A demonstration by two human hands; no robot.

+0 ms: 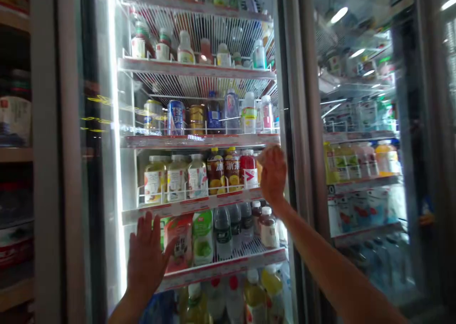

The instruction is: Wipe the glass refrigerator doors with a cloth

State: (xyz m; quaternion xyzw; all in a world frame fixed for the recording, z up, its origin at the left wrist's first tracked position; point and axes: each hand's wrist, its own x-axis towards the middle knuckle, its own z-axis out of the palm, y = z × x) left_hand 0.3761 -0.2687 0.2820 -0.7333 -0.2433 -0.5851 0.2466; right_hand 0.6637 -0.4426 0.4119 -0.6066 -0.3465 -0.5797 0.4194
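In front of me is the glass door [228, 145] of a lit drinks cooler. My left hand [146, 255] lies at the lower left of the glass, palm forward, fingers stretched out and holding nothing. Higher up, near the door's right frame, my right hand [273, 176] is raised to the glass with its fingers together over a pale cloth-like piece [265, 154]. Only a little of that piece shows, and it is blurred. Behind the right hand stands a red bottle [248, 168]. Green pouches [203, 238] and a red pouch [179, 243] are behind the left.
Wire shelves [199, 68] inside the cooler bear many bottles and cans. A metal door frame [302, 138] stands on the right, with a second glass-fronted cooler [363, 181] beyond it. On the far left, wooden shelves [16, 154] hold jars and packages.
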